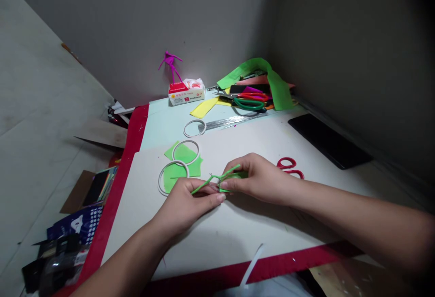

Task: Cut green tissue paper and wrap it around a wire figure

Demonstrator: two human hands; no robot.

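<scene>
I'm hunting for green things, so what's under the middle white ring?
Green pieces lie under the middle white ring, showing through its hole and poking past its edge. What those pieces cover can't be seen.

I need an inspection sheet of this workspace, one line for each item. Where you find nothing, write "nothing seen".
Surface: white work surface with red border.
Job's things: slim green piece, bent, held.
Clutter: three white rings, two over green scraps; thin metal rods; yellow strip; red scissor handles; black slab; magenta figure on a small box.
Hands: left hand and right hand meet at the green piece.
Cables: nothing seen.
Surroundings: grey wall behind; dark blue packet at left, off the surface.
</scene>
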